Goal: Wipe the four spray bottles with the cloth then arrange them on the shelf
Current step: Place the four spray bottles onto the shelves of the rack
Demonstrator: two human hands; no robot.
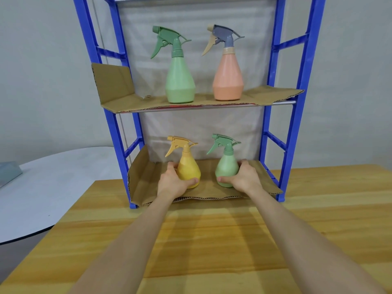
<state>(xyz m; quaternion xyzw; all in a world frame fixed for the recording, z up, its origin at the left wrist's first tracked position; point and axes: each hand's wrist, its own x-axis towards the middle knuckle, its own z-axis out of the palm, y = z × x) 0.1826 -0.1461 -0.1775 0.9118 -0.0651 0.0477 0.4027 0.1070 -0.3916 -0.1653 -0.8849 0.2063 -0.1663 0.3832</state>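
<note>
All four bottles are on the shelf (297, 81). The big green bottle (180, 81) and the pink bottle (228, 79) stand on the upper board, at 12 o'clock from my hands. The pink one is at 3 o'clock of the green one.

On the lower board my left hand (172, 181) holds the yellow bottle (188, 168), with my fingers (172, 167) curled round its fat bottom. My right hand (244, 177) holds the small green bottle (227, 168) the same way, at 3 o'clock of the yellow one. Both stand upright and apart.

I can't see the cloth, so I think the wiping is done. I think all that is left is to let go, maybe after a little nudge to line them up.
</note>
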